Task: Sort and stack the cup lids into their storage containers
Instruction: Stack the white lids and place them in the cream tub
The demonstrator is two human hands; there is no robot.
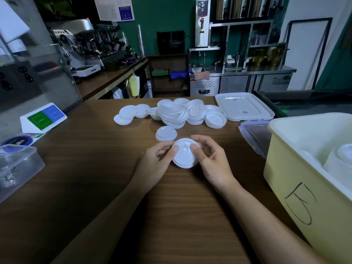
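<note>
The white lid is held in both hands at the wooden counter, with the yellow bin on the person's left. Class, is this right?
No. The head view shows the yellow bin on the person's right, not left. The left hand and right hand do hold the white lid at the wooden counter.

White lids [172, 113], pale yellow bin [297, 168], wood-grain counter [95, 159], possibly green wall [163, 14]

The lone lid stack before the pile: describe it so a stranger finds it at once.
On the brown wooden counter, find the heap of white lids at the far middle. Just in front of it, toward the person, sits a short stack by itself; its top is a smooth dome, unlike the flat tabbed lid held nearer.
</note>
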